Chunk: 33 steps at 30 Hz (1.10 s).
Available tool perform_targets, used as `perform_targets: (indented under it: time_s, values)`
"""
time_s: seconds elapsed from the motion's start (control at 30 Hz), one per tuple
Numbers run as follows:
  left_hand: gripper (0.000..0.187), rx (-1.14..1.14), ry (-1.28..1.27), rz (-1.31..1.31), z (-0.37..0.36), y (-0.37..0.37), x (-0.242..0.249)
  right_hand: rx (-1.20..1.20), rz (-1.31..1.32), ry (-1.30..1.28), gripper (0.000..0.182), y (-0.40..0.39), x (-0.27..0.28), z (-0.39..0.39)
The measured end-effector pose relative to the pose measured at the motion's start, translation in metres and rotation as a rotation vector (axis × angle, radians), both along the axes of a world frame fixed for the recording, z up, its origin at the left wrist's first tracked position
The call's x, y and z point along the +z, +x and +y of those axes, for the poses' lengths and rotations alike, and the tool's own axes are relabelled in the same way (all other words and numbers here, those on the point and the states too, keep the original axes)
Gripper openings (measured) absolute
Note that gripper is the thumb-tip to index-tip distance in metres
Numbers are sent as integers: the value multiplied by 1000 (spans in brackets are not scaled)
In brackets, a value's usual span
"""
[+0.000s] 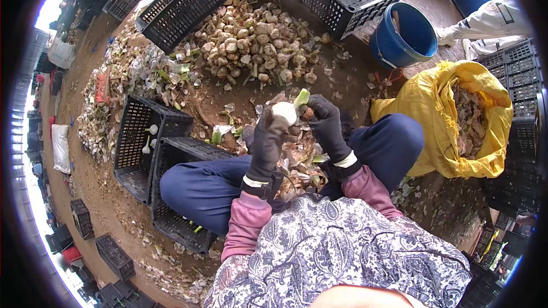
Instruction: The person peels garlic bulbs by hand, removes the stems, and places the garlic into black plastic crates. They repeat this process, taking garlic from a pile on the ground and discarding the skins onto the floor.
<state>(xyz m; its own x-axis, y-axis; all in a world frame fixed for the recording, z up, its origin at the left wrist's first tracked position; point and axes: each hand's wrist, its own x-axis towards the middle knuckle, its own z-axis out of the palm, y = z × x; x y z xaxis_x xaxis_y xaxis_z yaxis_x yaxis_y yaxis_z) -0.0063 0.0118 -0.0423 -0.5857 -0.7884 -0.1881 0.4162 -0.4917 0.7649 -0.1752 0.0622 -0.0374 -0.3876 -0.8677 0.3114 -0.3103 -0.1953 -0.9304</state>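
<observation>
My left hand (269, 138), in a dark glove, is closed around a white peeled garlic bulb (284, 113). A short pale-green stem (302, 98) points up from the bulb. My right hand (326, 122), gloved as well, has its fingers curled together against the stem's right side. A small brownish spot shows between those fingers, too small to name. Below both hands, loose garlic skins (299, 162) lie between my legs. Beyond my hands is a large heap of unpeeled garlic bulbs (260, 43). Left of my knee, a black crate (130, 162) has a few white bulbs in it.
Another black crate (171, 228) stands partly under my left leg. At right are a yellow sack (416, 102) of skins and a blue bucket (379, 43). Black crates (185, 14) edge the heap. A person's light-coloured trouser leg (496, 20) shows at upper right.
</observation>
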Motion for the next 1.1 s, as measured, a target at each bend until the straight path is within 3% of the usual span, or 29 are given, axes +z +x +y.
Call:
perform_targets:
  time_s: [0.07, 0.1, 0.23, 0.3, 0.37, 0.4, 0.43, 0.5, 0.53, 0.57, 0.6, 0.67, 0.7, 0.77, 0.8, 0.87, 0.9, 1.0, 1.03, 1.1]
  values:
    - [41, -72, 279, 268, -3, 2, 6, -10, 52, -17, 15, 4, 7, -1]
    - [43, -32, 259, 272, -5, 1, -9, 7, 63, -19, 16, 9, 9, 0]
    - [44, 307, 76, -36, -2, -19, -10, 39, 133, 1, 20, 21, 16, 5]
    - [43, 135, -3, -74, -3, -16, 13, -30, 173, -33, 19, 18, 22, 4]
    - [46, -15, -35, -92, 0, -17, 37, -152, -124, -10, 18, 3, 2, -2]
    - [54, -129, -4, -60, 1, -4, 25, -215, -276, 0, 17, -7, -15, -4]
    - [58, -57, -184, -63, 9, -8, 14, -247, -379, 126, 15, -20, -37, -3]
    - [64, -25, -231, -19, 16, -11, 16, -169, -88, 298, 16, -21, -44, -1]
    - [66, -60, -98, 23, 15, -8, 30, -124, 60, 383, 17, -22, -48, 0]
    - [68, -74, 5, 22, 12, -3, 25, 53, 427, 369, 35, -22, -70, 11]
    - [71, -83, 111, 21, 9, 2, 20, 138, 293, 379, 42, -17, -66, 14]
    - [71, -19, -151, -196, 3, 18, -22, 314, 25, 394, 57, -10, -39, 13]
    - [68, 27, -157, -189, 4, 17, -13, 481, -221, 309, 72, -10, -6, 6]
    - [62, 100, -172, -164, 4, 5, 13, 543, -504, 230, 72, -1, -1, 3]
    - [58, 113, -332, -264, 3, 6, -5, 571, -640, 184, 73, 2, 2, 1]
    - [53, 144, -648, -468, 3, 15, -57, 428, -492, 218, 68, 6, 5, 2]
    - [46, 139, -459, -337, 4, -5, 9, 384, -416, 181, 66, 7, -7, 2]
    - [41, 185, -1030, -888, -3, 0, 27, 253, -174, 136, 60, 11, -8, 2]
    - [33, 252, -1030, -878, -2, -4, 32, 240, -135, 147, 60, 12, -3, 2]
    - [31, 271, -1329, -1077, 0, -6, 38, 209, -37, 126, 61, 12, -2, 2]
